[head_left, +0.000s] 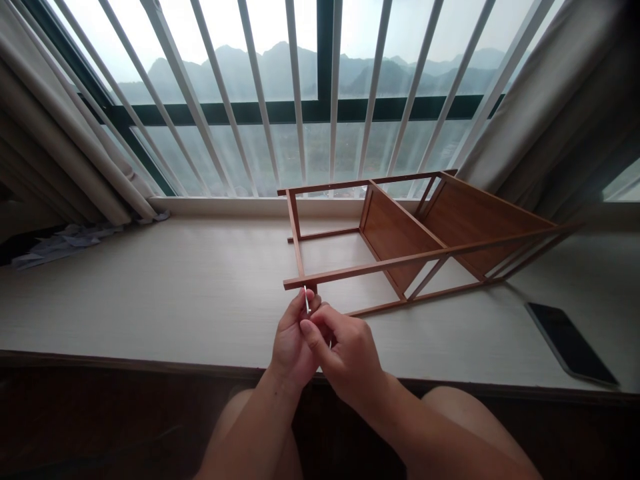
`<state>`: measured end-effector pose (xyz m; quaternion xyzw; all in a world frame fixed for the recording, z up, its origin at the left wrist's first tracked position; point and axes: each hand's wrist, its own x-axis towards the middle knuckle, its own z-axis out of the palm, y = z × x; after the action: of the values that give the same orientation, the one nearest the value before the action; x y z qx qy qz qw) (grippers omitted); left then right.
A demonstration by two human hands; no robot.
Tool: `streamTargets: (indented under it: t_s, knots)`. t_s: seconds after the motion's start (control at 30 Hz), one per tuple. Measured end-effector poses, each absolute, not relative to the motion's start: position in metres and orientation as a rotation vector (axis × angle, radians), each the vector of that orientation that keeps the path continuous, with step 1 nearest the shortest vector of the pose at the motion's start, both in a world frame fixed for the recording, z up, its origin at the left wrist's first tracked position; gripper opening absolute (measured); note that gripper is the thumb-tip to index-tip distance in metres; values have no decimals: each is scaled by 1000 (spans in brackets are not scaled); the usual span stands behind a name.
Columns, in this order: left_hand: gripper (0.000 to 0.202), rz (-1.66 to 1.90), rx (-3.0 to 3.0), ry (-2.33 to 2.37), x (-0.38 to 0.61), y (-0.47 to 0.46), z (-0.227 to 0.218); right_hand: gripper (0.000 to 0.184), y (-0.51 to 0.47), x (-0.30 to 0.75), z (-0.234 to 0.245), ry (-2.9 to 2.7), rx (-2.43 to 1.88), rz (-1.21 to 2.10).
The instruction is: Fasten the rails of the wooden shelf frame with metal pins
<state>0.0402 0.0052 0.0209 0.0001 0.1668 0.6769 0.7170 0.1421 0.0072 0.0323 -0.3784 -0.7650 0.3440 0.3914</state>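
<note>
A thin, bright silver metal rod [307, 301] stands between my hands, just below the near left end of a brown wooden frame [370, 268]. My left hand [291, 340] is curled, palm up, its thumb and fingertips closed about the rod's upper part. From the right, my right hand [350, 343] pinches at the rod's lower end, with thumb and forefinger pressed together. Another small silver glint shows under its fingers; whether it belongs to the same rod I cannot tell. The frame lies on its side, with wooden panels set between its long rails.
A pale window ledge [150, 293] carries the frame. To the right lies a dark phone [570, 343] near the front edge. Curtains [65, 127] hang at both sides, and white bars [295, 87] cross the window. My knees are below the ledge.
</note>
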Motion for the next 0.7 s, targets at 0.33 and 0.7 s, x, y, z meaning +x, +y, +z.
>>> streamTargets:
  t_s: [0.33,0.7]
  knots:
    - [18,1503,-17,358,37,6,16,25,13,139,34,-2056,-1007,645]
    - [24,1525,-154,427,38,9,19,31,16,136,37,-2110,-1066,480]
